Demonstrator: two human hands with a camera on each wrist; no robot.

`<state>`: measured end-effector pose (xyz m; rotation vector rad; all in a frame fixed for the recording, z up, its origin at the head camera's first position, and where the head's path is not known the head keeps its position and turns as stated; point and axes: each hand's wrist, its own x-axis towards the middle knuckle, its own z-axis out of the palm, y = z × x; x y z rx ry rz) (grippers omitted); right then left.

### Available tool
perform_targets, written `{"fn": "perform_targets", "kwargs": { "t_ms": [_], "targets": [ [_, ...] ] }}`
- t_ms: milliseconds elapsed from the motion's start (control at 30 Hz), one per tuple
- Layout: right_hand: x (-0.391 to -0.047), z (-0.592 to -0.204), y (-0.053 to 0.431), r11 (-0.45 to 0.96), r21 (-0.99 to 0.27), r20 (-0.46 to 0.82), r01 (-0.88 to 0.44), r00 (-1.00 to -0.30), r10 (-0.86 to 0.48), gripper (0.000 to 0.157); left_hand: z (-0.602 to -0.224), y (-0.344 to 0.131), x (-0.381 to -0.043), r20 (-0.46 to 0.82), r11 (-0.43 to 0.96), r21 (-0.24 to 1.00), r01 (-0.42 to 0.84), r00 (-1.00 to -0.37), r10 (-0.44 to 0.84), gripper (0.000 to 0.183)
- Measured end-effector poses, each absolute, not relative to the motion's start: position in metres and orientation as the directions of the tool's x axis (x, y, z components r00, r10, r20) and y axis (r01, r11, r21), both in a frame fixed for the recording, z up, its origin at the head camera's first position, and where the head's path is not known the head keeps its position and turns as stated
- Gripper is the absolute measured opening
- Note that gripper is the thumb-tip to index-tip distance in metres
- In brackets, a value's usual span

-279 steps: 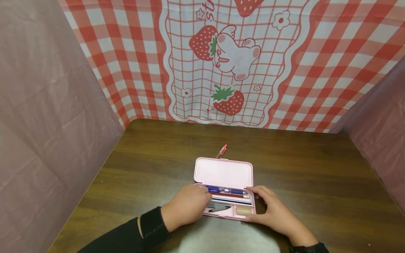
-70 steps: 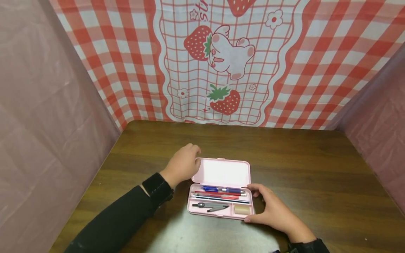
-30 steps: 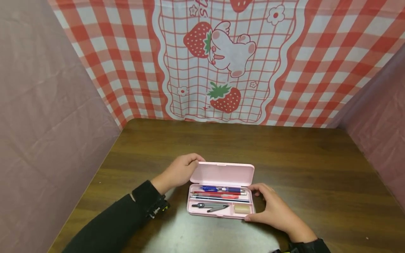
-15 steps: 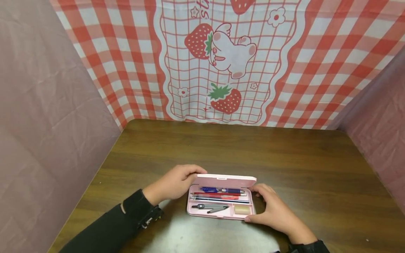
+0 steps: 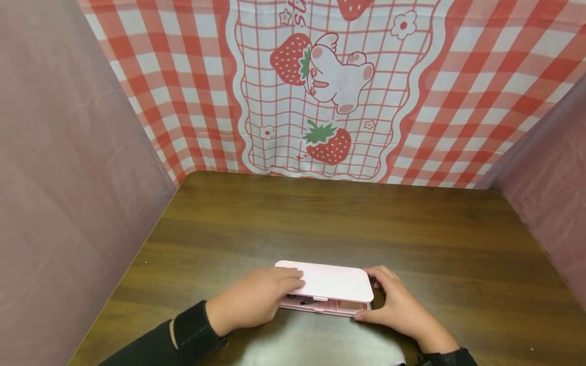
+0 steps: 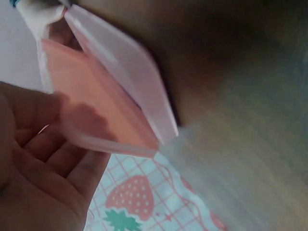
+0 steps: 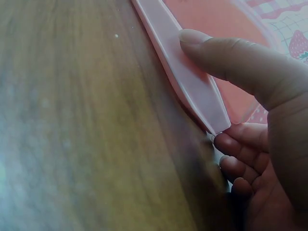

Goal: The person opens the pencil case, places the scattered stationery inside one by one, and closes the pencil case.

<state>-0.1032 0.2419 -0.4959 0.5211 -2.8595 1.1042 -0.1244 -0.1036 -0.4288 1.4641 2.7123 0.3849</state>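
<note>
A pink pencil case (image 5: 336, 282) lies on the table with its lid tilted down over the base, a gap showing along the front. My left hand (image 5: 256, 300) has its fingers on top of the lid's left part; in the left wrist view its thumb (image 6: 36, 108) is at the lid's edge, pinching it. At the other end, my right hand (image 5: 398, 307) grips the base, thumb (image 7: 226, 55) on the front wall and fingers round the back corner. Through the gap a tan block (image 5: 352, 305) is partly visible. The pens and most other contents are hidden under the lid.
The brown wooden table (image 5: 220, 218) extends around the case. Behind it hangs a red-and-white checked cloth (image 5: 206, 101) with strawberry prints. Pinkish cloth sheets (image 5: 82, 178) hang at both sides.
The red pen behind the case went in among the other pens. Since then my left hand has taken the raised lid and swung it forward and down. My right hand stayed at the right end.
</note>
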Motion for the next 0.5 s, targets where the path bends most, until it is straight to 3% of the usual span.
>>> {"fn": "perform_targets", "kwargs": {
  "t_ms": [167, 500],
  "targets": [
    [-0.104, -0.497, 0.241, 0.682, -0.640, 0.183, -0.355, -0.932, -0.314, 0.088, -0.438, -0.103, -0.117, 0.103, 0.507, 0.118, 0.854, -0.519, 0.849, 0.030],
    [-0.102, -0.496, 0.242, 0.668, -0.655, 0.164, -0.354, -0.929, -0.331, 0.092, -0.444, -0.100, -0.114, 0.069, 0.504, 0.018, 0.863, -0.504, 0.861, 0.035]
  ]
}}
